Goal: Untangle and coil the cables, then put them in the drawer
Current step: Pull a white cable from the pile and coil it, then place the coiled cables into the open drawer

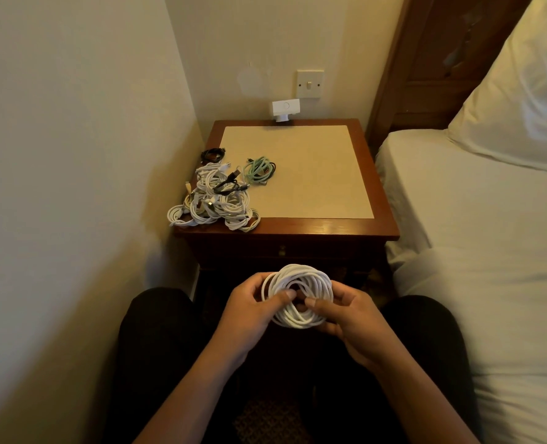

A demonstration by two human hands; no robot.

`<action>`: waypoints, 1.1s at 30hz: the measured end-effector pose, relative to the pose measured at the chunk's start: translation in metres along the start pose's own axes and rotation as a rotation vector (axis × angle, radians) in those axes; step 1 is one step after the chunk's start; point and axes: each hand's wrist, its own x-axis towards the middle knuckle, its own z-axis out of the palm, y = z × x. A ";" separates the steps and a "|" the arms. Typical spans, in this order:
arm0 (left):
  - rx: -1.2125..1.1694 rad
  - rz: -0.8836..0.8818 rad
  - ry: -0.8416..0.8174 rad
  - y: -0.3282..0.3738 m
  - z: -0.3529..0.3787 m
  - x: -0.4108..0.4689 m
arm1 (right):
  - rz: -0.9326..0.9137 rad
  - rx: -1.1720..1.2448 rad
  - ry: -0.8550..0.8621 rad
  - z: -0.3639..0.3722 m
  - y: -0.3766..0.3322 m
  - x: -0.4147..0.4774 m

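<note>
**Coil gripped in both hands, drawer shut: loops may spring apart**

The thick white round-wound cable coil [297,296] is held between the two hands, above the lap. The left hand [249,310] is curled round its left side with the thumb laid across the loops toward the centre. The right hand [352,318] is clamped on the right side in the same way.

No tie or tucked end can be seen on the coil. If one grip is loosened to reach forward, the stiff loops could fan open and the winding would be lost.

Ahead of the hands, the dark wooden drawer front [281,250] appears closed, so one hand must be freed to open it.

Farther ahead and left of the left hand, a heap of white and black cables [214,197] lies at the front left corner of the brown wooden bedside table [297,229]. Its outer loops overhang the edge and could be dragged off by a passing wrist or by the drawer being jolted. A mint-green cable bundle [259,169] lies just beyond the heap.
</note>
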 end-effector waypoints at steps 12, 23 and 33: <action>0.246 0.115 -0.030 0.003 0.005 0.027 | 0.044 -0.055 -0.069 -0.017 -0.011 0.016; 0.525 0.037 -0.388 0.029 -0.011 0.049 | 0.039 -0.468 -0.207 -0.027 -0.044 0.014; 0.353 0.114 -0.320 0.037 -0.008 0.038 | -0.158 -0.439 0.008 -0.019 -0.033 0.011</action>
